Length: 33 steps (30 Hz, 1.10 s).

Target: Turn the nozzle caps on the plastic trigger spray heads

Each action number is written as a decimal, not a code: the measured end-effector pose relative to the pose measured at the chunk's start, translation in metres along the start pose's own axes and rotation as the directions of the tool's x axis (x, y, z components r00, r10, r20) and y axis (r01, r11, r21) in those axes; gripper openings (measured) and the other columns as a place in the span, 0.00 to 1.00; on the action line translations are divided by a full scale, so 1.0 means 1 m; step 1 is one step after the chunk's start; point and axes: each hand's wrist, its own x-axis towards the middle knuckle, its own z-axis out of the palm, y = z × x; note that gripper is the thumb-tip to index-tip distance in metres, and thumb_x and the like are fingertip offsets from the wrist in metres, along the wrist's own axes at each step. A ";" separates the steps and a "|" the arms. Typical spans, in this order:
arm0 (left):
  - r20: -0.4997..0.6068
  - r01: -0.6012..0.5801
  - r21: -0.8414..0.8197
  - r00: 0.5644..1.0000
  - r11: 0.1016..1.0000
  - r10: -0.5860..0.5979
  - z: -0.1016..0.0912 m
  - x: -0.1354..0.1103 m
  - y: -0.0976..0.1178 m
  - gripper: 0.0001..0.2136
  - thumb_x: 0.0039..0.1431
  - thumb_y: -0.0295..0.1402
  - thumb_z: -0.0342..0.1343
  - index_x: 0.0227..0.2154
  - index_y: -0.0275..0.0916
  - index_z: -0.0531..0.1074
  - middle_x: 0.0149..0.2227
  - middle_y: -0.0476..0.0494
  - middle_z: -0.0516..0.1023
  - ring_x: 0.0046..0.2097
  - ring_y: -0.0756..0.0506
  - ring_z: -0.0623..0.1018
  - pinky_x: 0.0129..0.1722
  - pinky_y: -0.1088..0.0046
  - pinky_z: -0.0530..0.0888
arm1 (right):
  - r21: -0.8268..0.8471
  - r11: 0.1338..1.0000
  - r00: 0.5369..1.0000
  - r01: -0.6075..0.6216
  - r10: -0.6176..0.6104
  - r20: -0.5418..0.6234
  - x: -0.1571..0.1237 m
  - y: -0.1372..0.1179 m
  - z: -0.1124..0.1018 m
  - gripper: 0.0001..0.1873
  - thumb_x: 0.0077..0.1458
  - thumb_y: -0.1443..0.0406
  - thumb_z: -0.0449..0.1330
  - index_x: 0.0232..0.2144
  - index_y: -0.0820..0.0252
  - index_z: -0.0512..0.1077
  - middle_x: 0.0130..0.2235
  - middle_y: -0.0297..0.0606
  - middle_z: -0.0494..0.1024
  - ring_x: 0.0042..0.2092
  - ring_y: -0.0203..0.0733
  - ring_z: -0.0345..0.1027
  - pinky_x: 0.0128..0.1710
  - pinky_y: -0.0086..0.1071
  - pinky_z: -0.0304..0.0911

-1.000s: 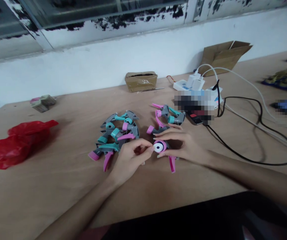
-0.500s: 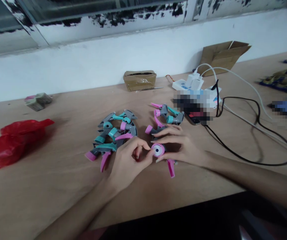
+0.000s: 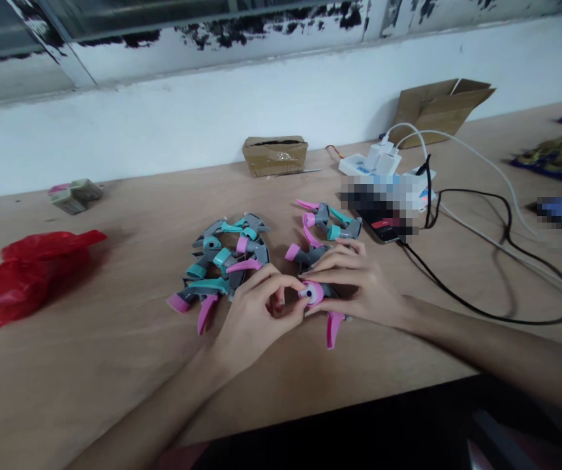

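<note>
My right hand [image 3: 359, 281] grips a pink and grey trigger spray head, with its pink collar [image 3: 316, 293] facing left and its pink lever [image 3: 333, 329] hanging below the palm. Inside the collar shows a white insert with a dark centre hole. My left hand [image 3: 258, 307] is closed in a pinch, thumb and forefinger touching the left edge of that insert and collar. Left of the hands lies a pile of grey, teal and pink spray heads [image 3: 212, 261]. A few more spray heads [image 3: 317, 215] lie beyond my right hand, partly hidden by it.
A red plastic bag [image 3: 36, 274] lies at the left. Against the wall stand a small carton [image 3: 275, 158] and an open box [image 3: 440, 111]. A power strip [image 3: 354, 164], a phone [image 3: 381, 222] and loose cables [image 3: 506, 228] take up the right side.
My left fingertips have moved slightly right and now cover part of the white insert. The collar has turned a little to the left; the right hand keeps its grip.
</note>
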 end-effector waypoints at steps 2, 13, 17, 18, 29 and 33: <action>0.002 -0.004 0.008 1.000 1.000 0.004 -0.001 0.000 0.000 0.04 0.52 0.28 0.57 0.32 0.41 0.72 0.25 0.53 0.62 0.24 0.55 0.65 0.23 0.81 0.65 | -0.025 1.000 1.000 -0.008 0.007 -0.009 0.000 -0.001 0.000 0.19 0.43 0.54 0.65 0.39 0.51 0.73 0.36 0.31 0.78 0.41 0.39 0.69 0.54 0.46 0.46; 0.007 0.023 0.090 1.000 0.996 -0.023 -0.003 -0.001 0.005 0.03 0.51 0.29 0.56 0.31 0.40 0.72 0.26 0.52 0.64 0.25 0.54 0.66 0.24 0.80 0.65 | 0.004 1.000 0.999 0.006 -0.006 -0.042 -0.001 -0.005 0.004 0.17 0.44 0.55 0.64 0.38 0.51 0.73 0.35 0.32 0.79 0.38 0.38 0.72 0.55 0.46 0.46; 0.007 0.055 0.126 0.998 0.991 -0.056 -0.006 0.000 0.006 0.03 0.49 0.31 0.58 0.29 0.40 0.73 0.24 0.52 0.66 0.24 0.53 0.67 0.23 0.79 0.64 | -0.009 1.000 0.999 0.023 -0.023 -0.048 -0.001 -0.007 0.004 0.18 0.44 0.55 0.64 0.39 0.50 0.73 0.36 0.31 0.79 0.38 0.38 0.72 0.55 0.46 0.46; 0.010 0.065 0.126 0.998 0.990 -0.067 -0.007 0.000 0.006 0.03 0.49 0.31 0.58 0.29 0.40 0.73 0.24 0.52 0.66 0.24 0.53 0.67 0.23 0.78 0.64 | -0.012 1.000 0.998 0.028 -0.029 -0.049 -0.001 -0.007 0.004 0.18 0.44 0.55 0.64 0.39 0.50 0.73 0.36 0.31 0.79 0.38 0.38 0.72 0.55 0.46 0.46; 0.034 0.141 0.159 0.988 0.977 -0.148 -0.005 -0.002 0.010 0.03 0.49 0.32 0.58 0.28 0.41 0.73 0.23 0.54 0.66 0.24 0.53 0.67 0.22 0.78 0.63 | -0.086 0.993 0.995 0.087 -0.091 -0.049 -0.002 -0.007 0.002 0.18 0.47 0.56 0.63 0.42 0.50 0.71 0.38 0.31 0.79 0.40 0.39 0.72 0.56 0.47 0.43; 0.013 0.164 0.162 0.986 0.973 -0.168 -0.004 -0.004 0.013 0.02 0.50 0.32 0.57 0.27 0.40 0.73 0.22 0.53 0.66 0.24 0.53 0.67 0.22 0.79 0.62 | -0.125 0.989 0.994 0.085 -0.092 -0.056 -0.002 -0.009 0.002 0.17 0.49 0.57 0.62 0.43 0.48 0.70 0.39 0.31 0.78 0.41 0.39 0.71 0.56 0.47 0.43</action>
